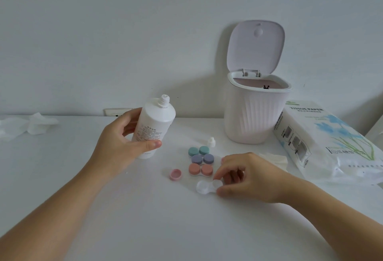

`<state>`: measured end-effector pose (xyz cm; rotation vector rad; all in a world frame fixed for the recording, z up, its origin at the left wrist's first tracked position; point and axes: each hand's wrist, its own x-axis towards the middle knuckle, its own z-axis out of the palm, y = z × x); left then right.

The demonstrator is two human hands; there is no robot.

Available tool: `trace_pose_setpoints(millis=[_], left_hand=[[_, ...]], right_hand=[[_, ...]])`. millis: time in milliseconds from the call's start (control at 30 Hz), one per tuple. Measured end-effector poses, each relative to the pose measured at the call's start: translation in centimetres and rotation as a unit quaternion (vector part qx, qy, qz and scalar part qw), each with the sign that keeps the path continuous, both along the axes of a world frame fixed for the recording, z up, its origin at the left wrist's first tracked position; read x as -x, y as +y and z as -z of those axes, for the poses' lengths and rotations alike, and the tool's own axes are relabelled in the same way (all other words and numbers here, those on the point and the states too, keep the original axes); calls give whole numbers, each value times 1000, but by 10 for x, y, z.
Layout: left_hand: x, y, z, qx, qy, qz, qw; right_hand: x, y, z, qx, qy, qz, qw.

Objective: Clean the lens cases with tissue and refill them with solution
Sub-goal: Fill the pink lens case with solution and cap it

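White table [83, 178]; lens cases [200, 160]; bin [256, 113]

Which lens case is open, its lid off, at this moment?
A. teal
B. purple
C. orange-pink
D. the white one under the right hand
D: the white case under the right hand shows a bare well, while the teal, purple and orange-pink cases all have both lids on.

Tissue pack [331, 136] cut off by right edge. Right hand [248, 176] hides right well of open lens case [207, 187]. Solution bottle [154, 125] label print too small to read. Bin [255, 113] contents unclear.
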<state>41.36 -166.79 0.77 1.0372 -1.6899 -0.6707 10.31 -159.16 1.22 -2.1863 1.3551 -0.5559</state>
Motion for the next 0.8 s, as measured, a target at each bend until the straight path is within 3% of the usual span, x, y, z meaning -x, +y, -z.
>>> trace_pose_setpoints(millis=[133,367,633,800], left_hand=[[1,2,1,32,-36,-11,999],[-1,1,5,90,-92,-49,990],[0,2,2,148,-176,-50,972],[3,-2,4,221,-259,-69,938]], right_hand=[[0,-5,-13,-11,-57,33,998],[-3,-18,-21,-38,-239,82,967],[-1,-12,-17,-5,-284,108,953],[4,-8,-19,11,-271,86,959]])
